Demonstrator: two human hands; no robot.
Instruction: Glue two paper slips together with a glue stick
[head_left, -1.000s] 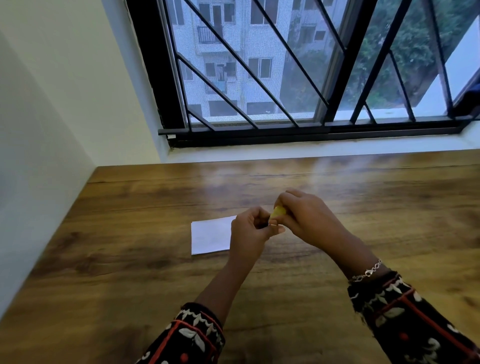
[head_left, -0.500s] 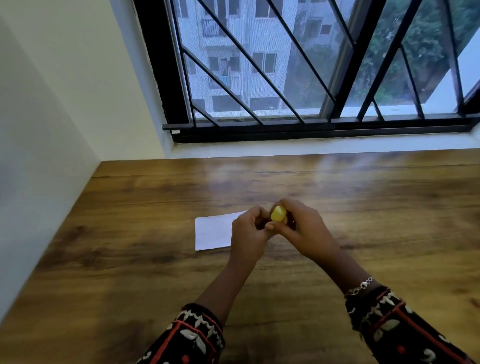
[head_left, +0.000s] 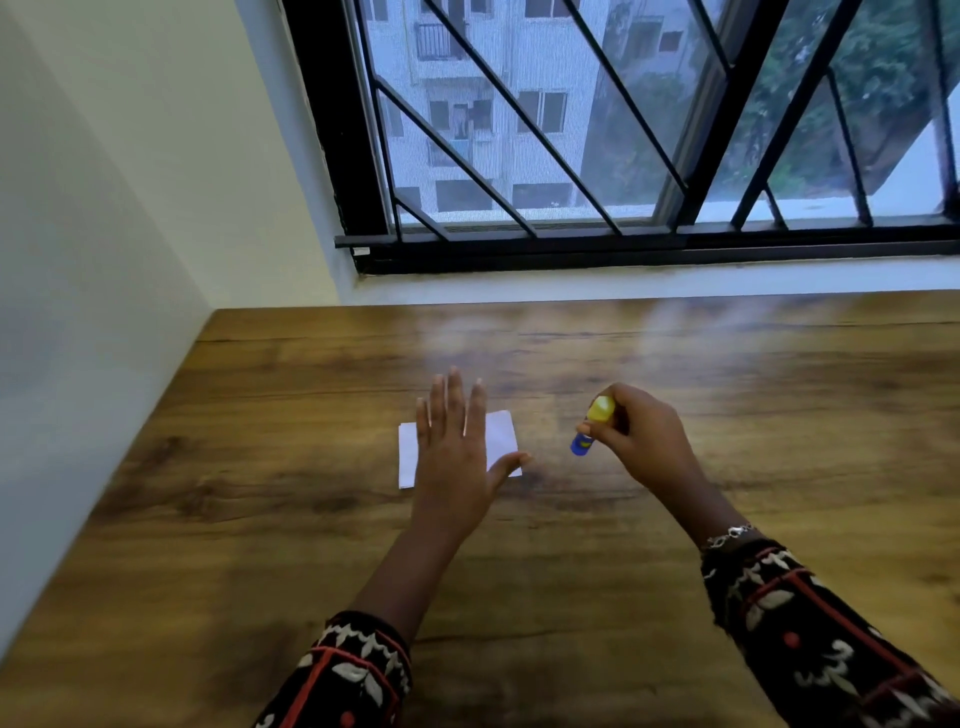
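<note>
White paper (head_left: 501, 439) lies flat on the wooden table (head_left: 260, 519), near the middle. My left hand (head_left: 454, 457) is spread flat over it, fingers apart, hiding most of it; whether it is one slip or two I cannot tell. My right hand (head_left: 641, 439) is to the right of the paper, shut on a glue stick (head_left: 592, 423) with a yellow end pointing up and a blue end pointing down toward the table. The glue stick is tilted and held just above the wood, apart from the paper.
A white wall (head_left: 78, 312) runs along the table's left edge. A window with black bars (head_left: 571, 156) and a white sill (head_left: 623, 283) borders the far edge. Patterned dark sleeves cover both forearms.
Both hands were together on the glue stick above the paper. Now they have parted: the left hand opened and went flat onto the paper, and the right hand carried the glue stick to the right.
</note>
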